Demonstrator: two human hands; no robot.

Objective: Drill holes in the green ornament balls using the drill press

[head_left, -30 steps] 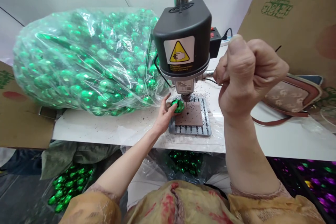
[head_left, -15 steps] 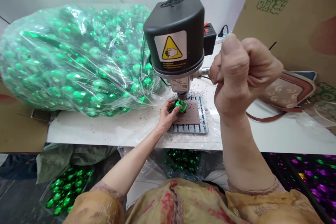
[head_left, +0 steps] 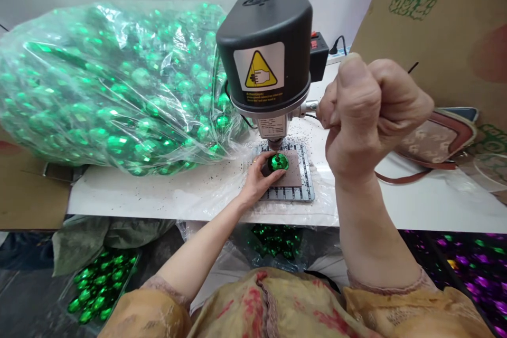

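My left hand [head_left: 259, 177] grips a shiny green faceted ball [head_left: 278, 161] between thumb and fingers. The ball sits over a brown board [head_left: 292, 175] on the slotted grey base [head_left: 308, 190] of a black drill press [head_left: 265, 47], just in front of its chuck [head_left: 274, 143]. High at the right, my right hand [head_left: 364, 111] is closed around the press's feed handle [head_left: 311, 106]; the fist hides most of the handle. A yellow hand-warning label [head_left: 259, 67] faces me on the motor housing.
A big clear bag of green balls [head_left: 119, 95] fills the table's left side. Right of the press are a patterned handbag [head_left: 428, 137] and a cardboard box [head_left: 447, 21]. Dark shavings speckle the white table [head_left: 130, 195]. Below its edge stands a tub of green balls [head_left: 99, 285].
My left hand and the ball have shifted slightly right and toward me, out from directly beneath the chuck. The ball appears tilted. My right hand stays on the handle.
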